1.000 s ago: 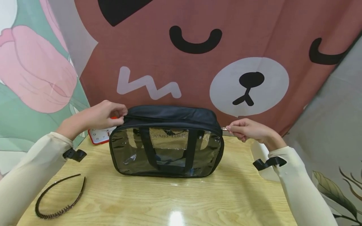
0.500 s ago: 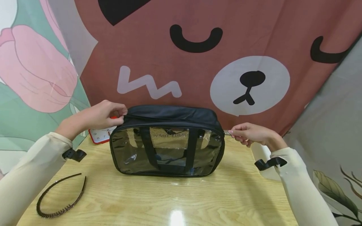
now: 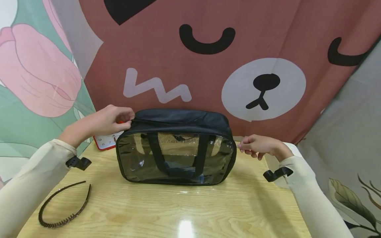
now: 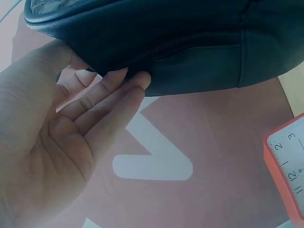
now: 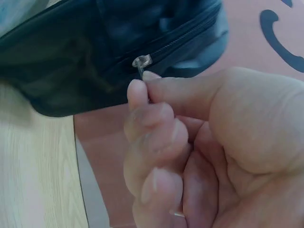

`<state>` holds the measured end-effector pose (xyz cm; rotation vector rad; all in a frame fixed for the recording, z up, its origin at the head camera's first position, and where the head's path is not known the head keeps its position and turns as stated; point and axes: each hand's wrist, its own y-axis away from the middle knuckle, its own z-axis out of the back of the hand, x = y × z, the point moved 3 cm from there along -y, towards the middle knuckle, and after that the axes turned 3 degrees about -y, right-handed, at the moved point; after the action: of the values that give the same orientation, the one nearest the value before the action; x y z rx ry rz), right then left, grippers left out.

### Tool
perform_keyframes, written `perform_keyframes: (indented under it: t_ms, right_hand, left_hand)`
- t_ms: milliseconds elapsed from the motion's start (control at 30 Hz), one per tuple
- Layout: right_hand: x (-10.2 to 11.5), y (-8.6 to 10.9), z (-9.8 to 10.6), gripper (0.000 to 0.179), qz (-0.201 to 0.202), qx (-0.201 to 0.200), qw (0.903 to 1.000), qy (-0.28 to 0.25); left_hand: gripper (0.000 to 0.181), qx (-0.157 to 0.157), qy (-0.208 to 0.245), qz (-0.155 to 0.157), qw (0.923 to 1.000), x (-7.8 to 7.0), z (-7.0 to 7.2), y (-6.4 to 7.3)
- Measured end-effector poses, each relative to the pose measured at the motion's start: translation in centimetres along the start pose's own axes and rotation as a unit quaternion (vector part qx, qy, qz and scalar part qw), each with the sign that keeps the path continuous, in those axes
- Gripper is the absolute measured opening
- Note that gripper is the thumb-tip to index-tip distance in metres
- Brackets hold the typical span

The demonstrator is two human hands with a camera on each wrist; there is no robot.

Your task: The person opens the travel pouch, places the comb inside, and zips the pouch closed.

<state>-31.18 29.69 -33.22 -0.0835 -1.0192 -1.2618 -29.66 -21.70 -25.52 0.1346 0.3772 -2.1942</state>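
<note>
A black bag (image 3: 186, 120) with a clear front panel and dark straps stands upright on the wooden table (image 3: 148, 211). My left hand (image 3: 108, 120) pinches its upper left end, beside the zipper (image 4: 175, 45) in the left wrist view. At the opposite end, my right hand (image 3: 260, 145) has thumb and index finger on a small metal zipper pull (image 5: 141, 69). In the right wrist view, the slider sits on the bag's side with closed zipper teeth running up from it. The contents behind the clear panel are mostly obscured by reflections.
A red-rimmed clock (image 3: 104, 142) stands behind my left hand, partly covered by it. On the table's left lies a brown toothed headband (image 3: 55, 225). A white object (image 3: 272, 165) sits behind my right wrist. The bear-print curtain (image 3: 205, 82) hangs close behind the bag.
My right hand has moved downward along the bag's right end with the zipper pull. My left hand stays at the left corner, and the bag has hardly shifted.
</note>
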Motion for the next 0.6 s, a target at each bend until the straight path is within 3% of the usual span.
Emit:
perform_keyframes:
  t_ms: [333, 467, 533, 600]
  right_hand:
    - [0.4, -0.8, -0.7, 0.028, -0.016, 0.017, 0.9992, 0.031]
    - [0.4, -1.4, -1.2, 0.027, 0.004, -0.011, 0.9995, 0.029]
    - [0.2, -1.5, -1.9, 0.024, 0.027, -0.037, 0.9989, 0.013]
    - [0.2, -1.4, -2.9, 0.041, 0.061, -0.061, 0.9960, -0.025]
  left_hand:
    - [0.016, 0.027, 0.024, 0.038, 0.9986, 0.3, -0.7, 0.6]
    - [0.025, 0.034, 0.059, 0.061, 0.9958, 1.0, -1.9, 1.5]
    - [0.039, 0.053, 0.112, 0.084, 0.9887, 1.4, -3.2, 2.2]
    - [0.051, 0.066, 0.181, 0.108, 0.9754, 2.0, -4.6, 3.0]
